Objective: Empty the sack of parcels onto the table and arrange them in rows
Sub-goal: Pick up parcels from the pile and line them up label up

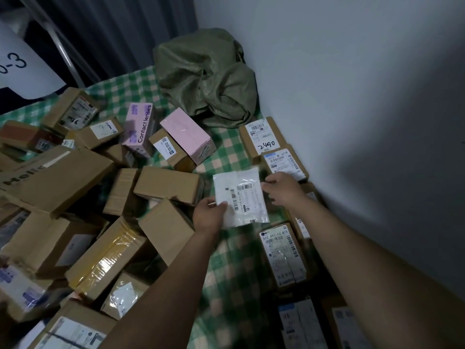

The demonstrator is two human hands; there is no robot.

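Arranging step: green sack lies crumpled in the far corner, left hand and right hand pinch opposite edges of a white poly mailer over the checked tablecloth; next, probably lay it flat beside the wall-side row of boxes.

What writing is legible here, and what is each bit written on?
"Contact lenses": lilac box.
"2490", handwritten: far cardboard box.
"502 602-12 815": near cardboard box.
"Hell", cut off: large carton.
"-3": white sign.
Too small or blurred to read: the white mailer held by the left hand and right hand, and all other labels.
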